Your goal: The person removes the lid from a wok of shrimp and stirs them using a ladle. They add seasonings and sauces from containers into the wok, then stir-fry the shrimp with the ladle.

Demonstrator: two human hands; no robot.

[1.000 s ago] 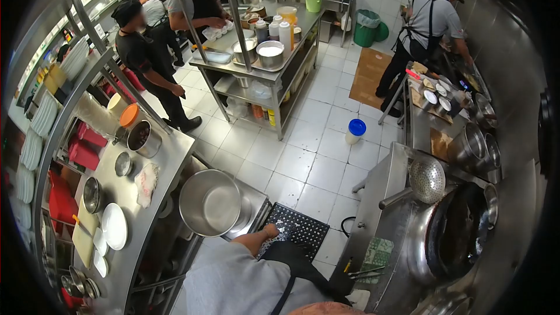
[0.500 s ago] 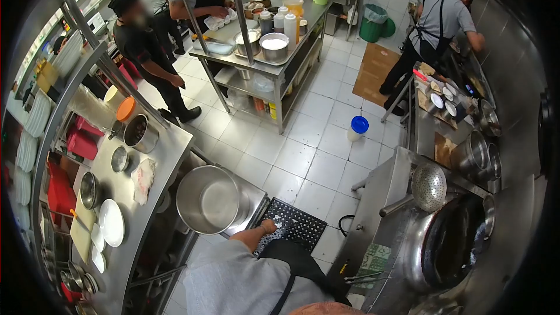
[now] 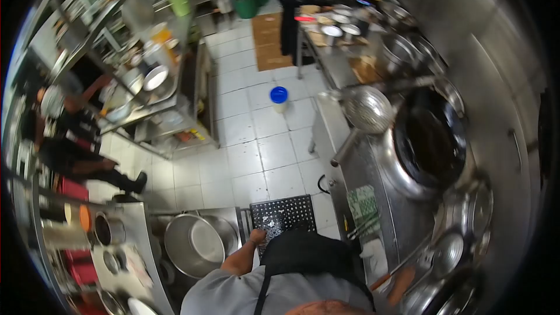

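My left hand (image 3: 257,235) hangs low in front of me, above the black perforated floor mat (image 3: 286,213) and right of the large steel pot (image 3: 195,245). Its fingers look curled, but whether they hold anything is too small to tell. My right hand (image 3: 401,283) is at the lower right, beside an orange-brown handle (image 3: 382,280) and a steel ladle (image 3: 448,251). Blur hides its fingers. Up the counter lie a green-and-white cloth (image 3: 363,201) with tongs on it, a perforated strainer (image 3: 367,108) and a wok with dark liquid (image 3: 433,140).
A blue-lidded tub (image 3: 279,98) stands on the tiled floor. One co-worker (image 3: 289,6) is at the far stove, others at the left. The left counter (image 3: 140,221) holds pots and bowls. A green bin (image 3: 245,3) stands at the back.
The view has swung right, showing more of the stove side. My right hand has come into view at the lower right. My left hand is still low by the mat.
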